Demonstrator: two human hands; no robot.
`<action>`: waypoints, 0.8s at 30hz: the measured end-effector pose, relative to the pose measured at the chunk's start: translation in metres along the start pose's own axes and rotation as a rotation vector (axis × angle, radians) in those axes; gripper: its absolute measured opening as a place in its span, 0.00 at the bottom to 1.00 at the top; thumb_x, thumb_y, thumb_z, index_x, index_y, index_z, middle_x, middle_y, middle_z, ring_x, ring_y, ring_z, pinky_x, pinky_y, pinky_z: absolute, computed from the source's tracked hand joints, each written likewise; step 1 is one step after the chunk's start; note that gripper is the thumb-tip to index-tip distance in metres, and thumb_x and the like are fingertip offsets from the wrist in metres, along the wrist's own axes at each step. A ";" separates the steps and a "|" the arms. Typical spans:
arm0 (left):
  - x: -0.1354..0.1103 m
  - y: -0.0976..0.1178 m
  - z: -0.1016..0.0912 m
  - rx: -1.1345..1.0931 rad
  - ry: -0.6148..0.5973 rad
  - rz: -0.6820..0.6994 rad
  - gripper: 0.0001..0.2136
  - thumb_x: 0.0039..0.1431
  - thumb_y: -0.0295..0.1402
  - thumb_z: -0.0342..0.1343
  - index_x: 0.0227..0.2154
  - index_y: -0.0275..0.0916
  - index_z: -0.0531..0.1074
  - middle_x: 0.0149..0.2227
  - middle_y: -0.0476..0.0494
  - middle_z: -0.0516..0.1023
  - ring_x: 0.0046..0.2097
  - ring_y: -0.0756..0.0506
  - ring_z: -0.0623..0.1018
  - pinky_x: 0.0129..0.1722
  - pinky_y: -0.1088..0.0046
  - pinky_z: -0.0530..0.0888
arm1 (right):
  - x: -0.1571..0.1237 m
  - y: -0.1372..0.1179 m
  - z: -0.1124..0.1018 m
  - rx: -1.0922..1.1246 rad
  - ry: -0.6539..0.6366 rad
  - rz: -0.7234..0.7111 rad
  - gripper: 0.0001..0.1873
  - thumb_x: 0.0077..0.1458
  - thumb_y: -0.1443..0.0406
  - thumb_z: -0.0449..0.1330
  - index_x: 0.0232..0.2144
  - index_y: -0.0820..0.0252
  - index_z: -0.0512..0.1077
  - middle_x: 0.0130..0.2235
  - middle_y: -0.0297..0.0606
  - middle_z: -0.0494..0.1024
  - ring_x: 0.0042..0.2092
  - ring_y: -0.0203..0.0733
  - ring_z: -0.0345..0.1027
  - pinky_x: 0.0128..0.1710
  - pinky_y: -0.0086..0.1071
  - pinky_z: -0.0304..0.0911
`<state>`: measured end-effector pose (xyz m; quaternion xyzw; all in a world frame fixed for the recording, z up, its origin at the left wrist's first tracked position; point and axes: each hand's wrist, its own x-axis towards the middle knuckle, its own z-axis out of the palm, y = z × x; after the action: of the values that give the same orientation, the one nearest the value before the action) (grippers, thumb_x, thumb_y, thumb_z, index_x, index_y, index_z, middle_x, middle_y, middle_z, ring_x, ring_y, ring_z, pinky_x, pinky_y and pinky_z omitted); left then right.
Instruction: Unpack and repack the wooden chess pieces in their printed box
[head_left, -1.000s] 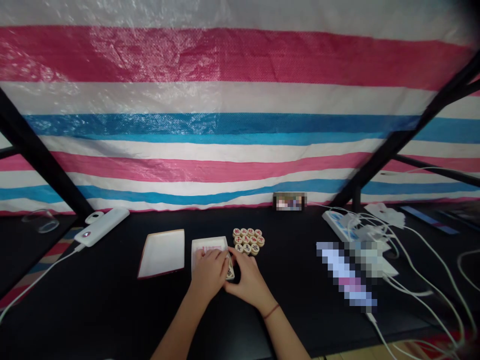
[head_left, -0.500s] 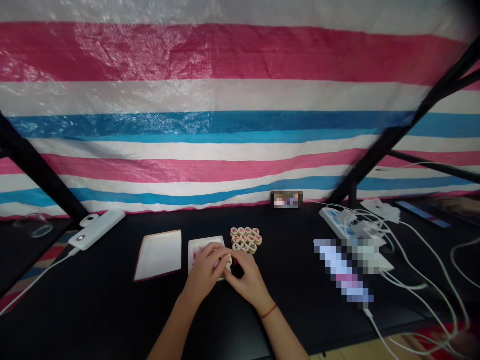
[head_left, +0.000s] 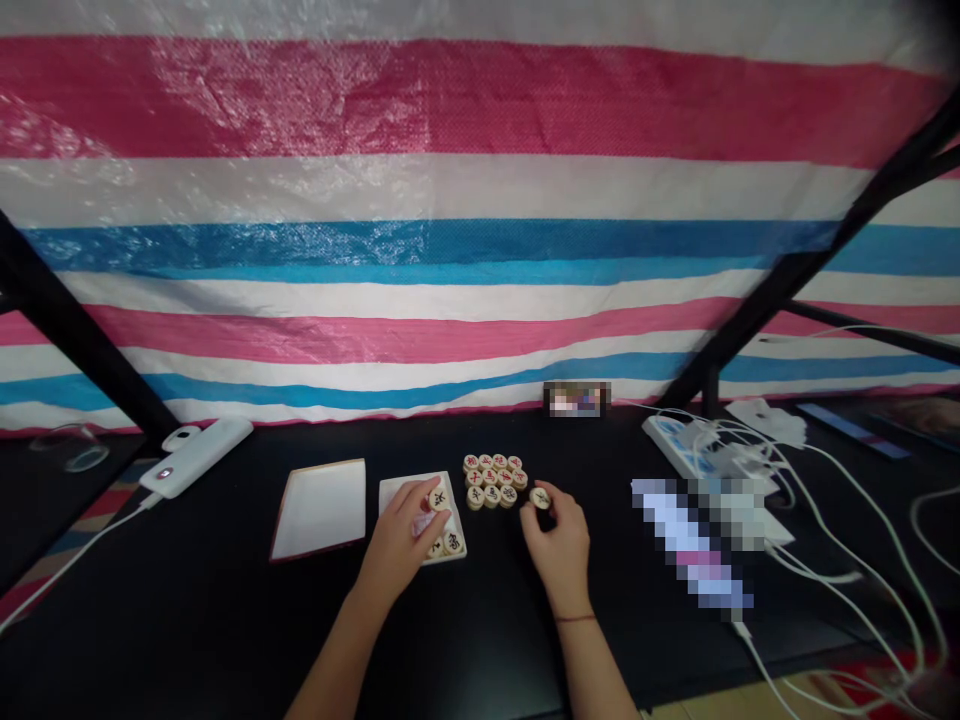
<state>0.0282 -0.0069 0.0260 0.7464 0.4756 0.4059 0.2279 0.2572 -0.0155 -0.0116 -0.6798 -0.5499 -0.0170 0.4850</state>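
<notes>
My left hand [head_left: 403, 535] rests in a small white box tray [head_left: 395, 489], its fingers curled around round wooden chess pieces [head_left: 444, 541] lying in the tray. My right hand [head_left: 559, 540] pinches one round wooden piece [head_left: 539, 497] just right of a cluster of several such pieces [head_left: 494, 480] on the black table [head_left: 225, 600]. A second white tray, the lid [head_left: 319, 505], lies left of the first.
A white power bank [head_left: 199, 454] with a cable sits at the back left beside a clear glass [head_left: 69, 447]. A power strip [head_left: 686, 450] with several white cables spreads over the right side. A striped tarp [head_left: 450, 220] hangs behind the table.
My right hand left the tray and moved right, holding one piece beside the cluster. My left hand stayed in the tray, and pieces under it now show.
</notes>
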 end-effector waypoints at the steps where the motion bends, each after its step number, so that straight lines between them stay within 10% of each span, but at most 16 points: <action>1: 0.000 -0.001 -0.001 0.006 0.007 -0.007 0.16 0.62 0.35 0.53 0.52 0.44 0.68 0.44 0.44 0.75 0.45 0.45 0.76 0.49 0.66 0.72 | 0.000 0.006 0.000 -0.072 -0.021 0.051 0.16 0.50 0.62 0.54 0.39 0.62 0.74 0.38 0.45 0.76 0.39 0.49 0.68 0.40 0.41 0.63; 8: 0.001 0.000 -0.001 0.022 0.002 0.002 0.14 0.62 0.35 0.52 0.50 0.43 0.69 0.43 0.44 0.75 0.43 0.46 0.76 0.48 0.68 0.72 | -0.003 0.010 0.001 -0.281 -0.272 0.146 0.20 0.51 0.57 0.55 0.45 0.57 0.73 0.44 0.43 0.74 0.45 0.50 0.66 0.39 0.38 0.56; 16: 0.001 -0.005 0.001 0.057 0.007 0.025 0.14 0.61 0.34 0.53 0.49 0.43 0.69 0.43 0.44 0.75 0.43 0.46 0.76 0.46 0.68 0.73 | -0.002 0.008 -0.003 -0.166 -0.215 0.116 0.13 0.53 0.59 0.53 0.36 0.57 0.72 0.39 0.40 0.76 0.40 0.48 0.67 0.38 0.38 0.56; 20: -0.001 -0.001 0.006 0.096 -0.018 0.072 0.12 0.59 0.33 0.56 0.46 0.43 0.70 0.43 0.44 0.75 0.42 0.46 0.77 0.46 0.68 0.73 | -0.004 -0.010 -0.005 0.092 -0.077 -0.083 0.10 0.56 0.59 0.54 0.35 0.59 0.71 0.34 0.41 0.75 0.37 0.45 0.67 0.38 0.38 0.61; 24: -0.004 0.007 0.014 0.189 -0.069 0.154 0.10 0.57 0.31 0.58 0.42 0.43 0.72 0.41 0.45 0.77 0.44 0.43 0.76 0.47 0.64 0.71 | -0.013 -0.040 -0.002 0.342 -0.240 -0.349 0.09 0.53 0.62 0.61 0.38 0.58 0.70 0.35 0.38 0.75 0.37 0.42 0.69 0.38 0.35 0.66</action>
<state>0.0427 -0.0126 0.0213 0.8123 0.4451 0.3495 0.1410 0.2228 -0.0297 0.0081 -0.4802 -0.7071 0.0737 0.5137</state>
